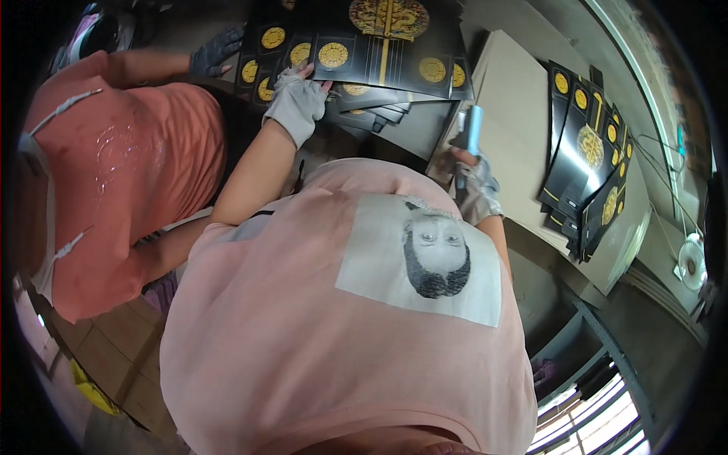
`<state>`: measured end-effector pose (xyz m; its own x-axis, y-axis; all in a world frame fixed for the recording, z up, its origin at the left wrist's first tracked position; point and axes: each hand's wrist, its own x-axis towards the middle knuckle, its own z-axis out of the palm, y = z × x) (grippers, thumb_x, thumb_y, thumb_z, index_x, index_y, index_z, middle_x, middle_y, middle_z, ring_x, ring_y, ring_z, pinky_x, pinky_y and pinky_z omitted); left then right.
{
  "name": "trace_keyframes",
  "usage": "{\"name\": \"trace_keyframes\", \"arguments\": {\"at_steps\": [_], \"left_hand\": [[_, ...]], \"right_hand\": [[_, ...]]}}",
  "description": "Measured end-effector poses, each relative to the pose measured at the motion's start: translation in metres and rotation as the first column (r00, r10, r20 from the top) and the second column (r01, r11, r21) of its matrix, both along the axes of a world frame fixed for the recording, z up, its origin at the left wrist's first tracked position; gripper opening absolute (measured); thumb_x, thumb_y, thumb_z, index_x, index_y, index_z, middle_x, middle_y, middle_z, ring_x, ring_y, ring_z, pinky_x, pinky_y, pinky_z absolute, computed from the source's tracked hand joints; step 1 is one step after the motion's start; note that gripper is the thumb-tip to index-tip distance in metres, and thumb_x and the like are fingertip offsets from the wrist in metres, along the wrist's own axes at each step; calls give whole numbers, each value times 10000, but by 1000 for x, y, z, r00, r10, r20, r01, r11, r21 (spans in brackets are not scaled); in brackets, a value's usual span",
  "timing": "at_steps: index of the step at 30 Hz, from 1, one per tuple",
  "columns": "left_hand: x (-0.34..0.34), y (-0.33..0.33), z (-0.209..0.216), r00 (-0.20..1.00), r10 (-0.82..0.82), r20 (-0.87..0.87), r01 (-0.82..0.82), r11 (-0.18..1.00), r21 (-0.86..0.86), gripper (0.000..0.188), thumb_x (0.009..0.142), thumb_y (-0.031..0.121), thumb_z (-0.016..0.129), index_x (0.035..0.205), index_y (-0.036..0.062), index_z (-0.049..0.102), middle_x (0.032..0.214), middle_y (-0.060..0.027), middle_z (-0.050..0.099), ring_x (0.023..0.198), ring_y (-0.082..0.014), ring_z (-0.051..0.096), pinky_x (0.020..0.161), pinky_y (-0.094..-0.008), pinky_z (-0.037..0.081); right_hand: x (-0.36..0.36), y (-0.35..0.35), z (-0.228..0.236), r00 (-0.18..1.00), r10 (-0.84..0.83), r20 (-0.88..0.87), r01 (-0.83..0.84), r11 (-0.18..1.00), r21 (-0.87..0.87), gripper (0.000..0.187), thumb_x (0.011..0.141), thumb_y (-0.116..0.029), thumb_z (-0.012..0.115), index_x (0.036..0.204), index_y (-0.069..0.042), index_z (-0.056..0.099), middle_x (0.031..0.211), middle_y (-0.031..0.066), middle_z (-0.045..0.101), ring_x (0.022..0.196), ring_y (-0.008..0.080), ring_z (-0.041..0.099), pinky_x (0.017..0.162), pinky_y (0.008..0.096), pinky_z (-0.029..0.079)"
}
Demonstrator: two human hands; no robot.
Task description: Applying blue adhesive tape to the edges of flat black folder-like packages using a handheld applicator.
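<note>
Black panels (356,64) printed with gold medallions lie in an overlapping pile at the top of the view. My left hand (297,106), in a pale fingerless glove, holds the near edge of the top panel. Its bare fingertips meet at that edge. To the right of the pile, my right hand (478,189), gloved alike, is closed around a light-blue bar-shaped tool (474,130) with a darker part beside it. The tool points away from me, and its exact kind is unclear.
A person in an orange-red top (144,159) is close on my left, a dark-gloved hand (217,54) by the pile. More black-and-gold panels (588,152) are stacked on the pale board (508,98) at right. A small white fan (691,262) is at far right.
</note>
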<state>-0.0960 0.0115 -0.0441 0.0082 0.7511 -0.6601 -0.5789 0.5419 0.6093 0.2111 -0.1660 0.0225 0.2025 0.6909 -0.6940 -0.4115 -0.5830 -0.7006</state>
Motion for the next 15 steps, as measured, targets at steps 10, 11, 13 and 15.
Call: {"name": "trace_keyframes", "arguments": {"at_steps": [10,11,13,15], "left_hand": [[7,-41,62,-127,348,-929,906,421,34,366,774,146,529,1130,85,592,913,-96,609,896,-267,569,786,-372,456],[12,-45,67,-207,284,-936,945,305,-116,353,782,157,511,1117,92,600,881,-88,613,885,-255,573,782,-372,459],[27,-52,87,-260,242,-935,941,283,-188,340,792,159,493,1108,99,604,879,-89,614,874,-253,577,778,-369,461],[36,-50,92,-314,200,-928,930,262,-258,329,803,162,476,1098,106,609,878,-89,614,863,-251,581,774,-366,464]], "right_hand": [[10,6,-37,990,-89,-107,90,996,1,365,729,-180,646,1020,7,526,777,128,573,666,265,598,637,373,508],[10,7,-45,993,-91,-75,89,996,-31,336,729,-151,640,993,19,520,764,128,577,641,263,596,605,371,513],[10,8,-43,994,-99,-40,96,993,-62,307,728,-122,634,966,30,513,751,128,581,617,261,594,573,370,518],[7,10,-35,992,-113,-59,111,993,-41,313,733,-177,647,966,9,552,765,118,593,658,249,598,645,344,506]]}}
